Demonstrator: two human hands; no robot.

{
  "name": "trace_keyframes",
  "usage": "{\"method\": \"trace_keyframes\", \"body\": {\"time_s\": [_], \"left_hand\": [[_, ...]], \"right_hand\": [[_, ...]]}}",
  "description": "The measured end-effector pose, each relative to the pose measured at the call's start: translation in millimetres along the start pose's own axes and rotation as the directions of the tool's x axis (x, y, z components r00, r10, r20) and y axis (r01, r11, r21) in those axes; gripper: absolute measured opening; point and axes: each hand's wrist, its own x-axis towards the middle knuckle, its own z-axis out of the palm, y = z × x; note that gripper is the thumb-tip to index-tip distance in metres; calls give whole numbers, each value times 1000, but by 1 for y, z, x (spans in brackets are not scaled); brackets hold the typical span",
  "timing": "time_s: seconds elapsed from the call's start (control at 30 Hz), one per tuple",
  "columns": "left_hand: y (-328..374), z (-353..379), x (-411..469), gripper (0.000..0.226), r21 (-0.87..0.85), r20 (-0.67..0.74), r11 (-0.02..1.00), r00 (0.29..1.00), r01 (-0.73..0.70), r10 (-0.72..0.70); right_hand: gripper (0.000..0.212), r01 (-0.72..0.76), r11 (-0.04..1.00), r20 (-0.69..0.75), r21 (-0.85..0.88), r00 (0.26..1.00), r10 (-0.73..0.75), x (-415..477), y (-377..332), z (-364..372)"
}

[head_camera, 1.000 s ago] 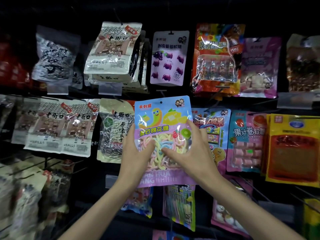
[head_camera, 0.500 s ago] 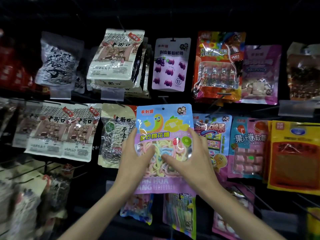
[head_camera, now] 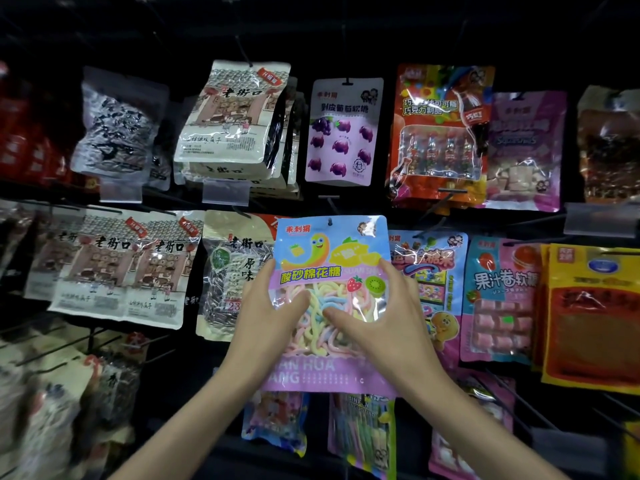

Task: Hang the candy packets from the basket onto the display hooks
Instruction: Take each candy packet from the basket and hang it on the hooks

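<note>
Left hand point(head_camera: 273, 313) and right hand point(head_camera: 388, 327) clasp my sour marshmallow packet point(head_camera: 329, 251), centre frame — if the hook point(head_camera: 329, 222) barely catches its hole, letting go could drop it

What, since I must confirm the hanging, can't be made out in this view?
Head view:
- Whether a hook passes through the hole of the candy packet: too small, dark.
- Fingers of the left hand and right hand: behind the packet.
- Basket: outside the frame.
- Bags at lower left: blurred, print unreadable.
</note>
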Motion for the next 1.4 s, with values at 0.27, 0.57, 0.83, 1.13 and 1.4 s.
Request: {"method": "trace_keyframes", "body": {"time_s": [0.27, 0.57, 0.83, 1.13, 1.4], "left_hand": [[5, 8, 8, 54, 172, 70, 985, 997, 26, -39], [-21, 42, 67, 99, 453, 139, 884, 971, 110, -192], [-55, 72, 113, 98, 595, 85, 792, 968, 141, -236], [-87, 101, 146, 88, 613, 55, 774, 969, 158, -241], [-111, 117, 156, 104, 571, 29, 803, 973, 170, -227]], "right_hand": [[108, -61, 993, 29, -101, 998, 64, 17, 15, 10], [100, -163, 937, 46, -308, 982, 185, 70, 52, 36], [98, -193, 872, 77, -451, 964, 253, 113, 79, 64], [110, -197, 848, 71, -493, 962, 265, 141, 113, 84], [110, -102, 735, 45, -670, 983, 177, 149, 127, 96]]}}
